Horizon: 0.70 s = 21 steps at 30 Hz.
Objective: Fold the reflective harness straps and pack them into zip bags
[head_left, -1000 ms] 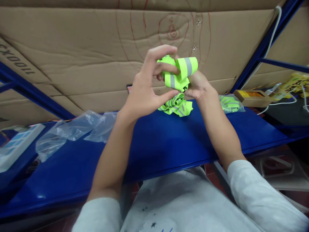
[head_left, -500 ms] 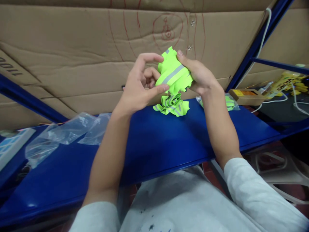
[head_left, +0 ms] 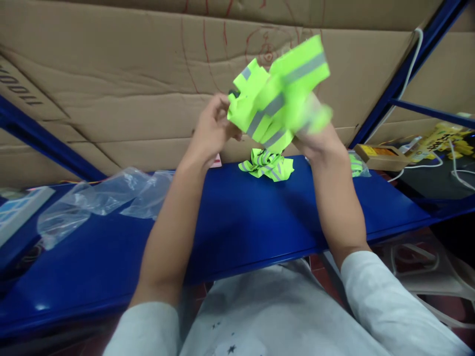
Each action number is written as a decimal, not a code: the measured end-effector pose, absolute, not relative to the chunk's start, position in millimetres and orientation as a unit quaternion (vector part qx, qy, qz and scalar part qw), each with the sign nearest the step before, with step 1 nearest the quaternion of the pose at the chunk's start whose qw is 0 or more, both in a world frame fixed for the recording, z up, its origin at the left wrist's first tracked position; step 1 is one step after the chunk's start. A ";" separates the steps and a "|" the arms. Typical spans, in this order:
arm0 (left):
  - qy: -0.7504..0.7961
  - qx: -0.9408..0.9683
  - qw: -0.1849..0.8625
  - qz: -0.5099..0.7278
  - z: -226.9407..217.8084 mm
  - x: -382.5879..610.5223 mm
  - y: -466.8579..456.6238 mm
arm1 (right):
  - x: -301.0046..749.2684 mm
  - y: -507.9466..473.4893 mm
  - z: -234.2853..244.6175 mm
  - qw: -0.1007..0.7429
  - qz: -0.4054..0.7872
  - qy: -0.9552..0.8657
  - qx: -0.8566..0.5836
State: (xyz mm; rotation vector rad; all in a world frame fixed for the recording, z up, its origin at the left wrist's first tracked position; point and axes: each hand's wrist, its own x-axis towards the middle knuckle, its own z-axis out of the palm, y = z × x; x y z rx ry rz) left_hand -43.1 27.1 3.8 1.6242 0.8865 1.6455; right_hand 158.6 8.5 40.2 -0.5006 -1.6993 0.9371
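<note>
Both hands are raised above the blue shelf (head_left: 241, 222) with a neon yellow reflective band (head_left: 276, 96) between them. My left hand (head_left: 211, 128) pinches the band's left end, fingers closed. My right hand (head_left: 315, 136) grips its right side, partly hidden behind the fabric and smeared by motion. The band is spread out, its grey stripes showing. A crumpled pile of more neon bands (head_left: 267, 165) lies on the shelf just below the hands.
Clear plastic bags (head_left: 104, 195) lie on the shelf at left. A bagged neon band (head_left: 356, 165) sits right of my right arm. Cardboard (head_left: 111, 89) lines the back. A small box (head_left: 380, 157) and white cables (head_left: 445, 163) are at right.
The band was bunched tight between my hands; now it has been pulled open and lifted higher, spreading to the upper right. My left fingers have gone from spread to a pinch.
</note>
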 end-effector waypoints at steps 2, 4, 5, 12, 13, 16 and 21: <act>0.327 0.624 0.246 0.665 20.8 -48.5 7.3 | 161.9 10.4 40.6 0.540 0.318 -0.743 -0.235; 0.314 0.612 0.166 0.706 37.4 -48.9 -18.9 | 165.5 19.3 38.4 0.552 0.191 -0.749 -0.313; 0.303 0.622 0.143 0.708 43.8 -46.3 -31.9 | 166.9 24.5 36.8 0.561 0.120 -0.741 -0.349; 0.323 0.724 0.304 0.529 36.7 -4.3 -47.6 | 163.6 26.3 36.3 0.556 0.057 -0.753 -0.347; 0.332 0.702 0.346 0.527 32.5 -0.7 -40.2 | 162.1 22.6 37.4 0.565 0.066 -0.748 -0.340; 0.340 0.637 0.412 0.556 23.9 2.9 -20.5 | 157.0 13.3 38.3 0.583 0.079 -0.732 -0.344; 0.334 0.572 0.379 0.646 21.1 0.4 -12.0 | 146.2 2.2 33.2 0.600 0.077 -0.711 -0.358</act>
